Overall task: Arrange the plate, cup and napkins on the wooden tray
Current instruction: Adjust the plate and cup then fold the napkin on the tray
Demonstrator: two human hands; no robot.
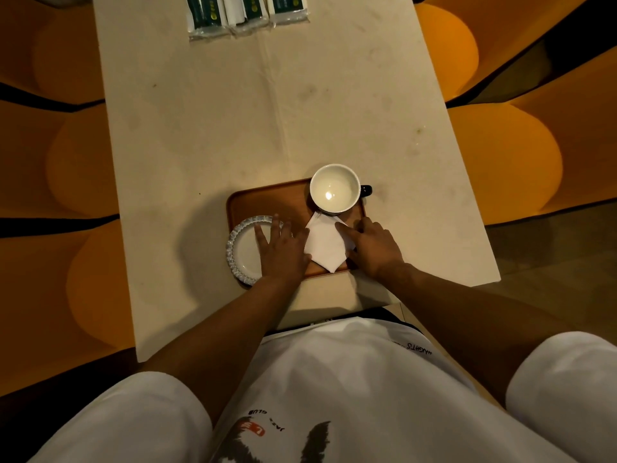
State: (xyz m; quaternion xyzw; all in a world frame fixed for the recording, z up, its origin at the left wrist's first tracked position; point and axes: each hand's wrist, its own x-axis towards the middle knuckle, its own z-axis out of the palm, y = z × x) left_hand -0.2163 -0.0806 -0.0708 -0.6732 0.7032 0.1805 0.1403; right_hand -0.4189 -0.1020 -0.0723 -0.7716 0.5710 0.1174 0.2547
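A wooden tray (263, 198) lies near the table's front edge. A white cup (335, 188) with a dark handle stands at the tray's far right corner. A white plate (242, 252) with a patterned rim rests at the tray's near left, overhanging its edge. White folded napkins (325, 243) lie on the tray's right half, just below the cup. My left hand (282, 250) lies flat, fingers spread, over the plate's right side and touches the napkins' left edge. My right hand (374, 245) presses its fingers on the napkins' right edge.
The tray sits on a long beige table (267, 111). Several wrapped packets (247, 15) with green labels lie at the far end. Orange seats (500, 162) flank the table on both sides.
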